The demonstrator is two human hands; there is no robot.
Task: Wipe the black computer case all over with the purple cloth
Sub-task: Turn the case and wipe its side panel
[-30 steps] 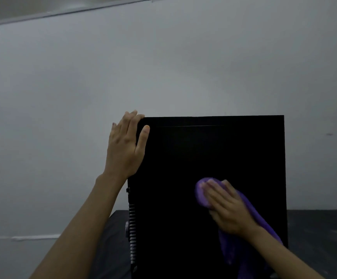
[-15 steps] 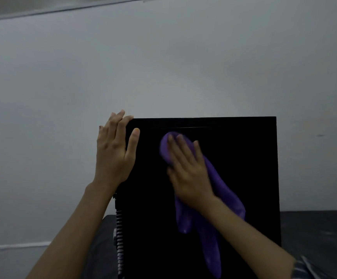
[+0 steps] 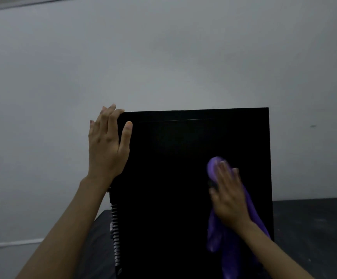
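Observation:
The black computer case [image 3: 169, 178] stands upright on a dark table, its flat side panel facing me. My left hand [image 3: 108, 143] steadies the case's upper left corner, fingers straight along the edge and thumb on the panel. My right hand [image 3: 229, 195] lies flat on the purple cloth [image 3: 217, 236] and presses it against the right part of the panel at mid height. The cloth's loose end hangs down below my wrist. A ribbed vent strip [image 3: 115, 238] runs down the case's left rear edge.
The dark table [image 3: 308, 228] extends to the right of the case and a little to its left. A plain grey wall [image 3: 163, 57] fills the background directly behind the case.
My right hand has swept the cloth from the panel's upper left area down to the right side. The left hand has kept its hold on the top corner.

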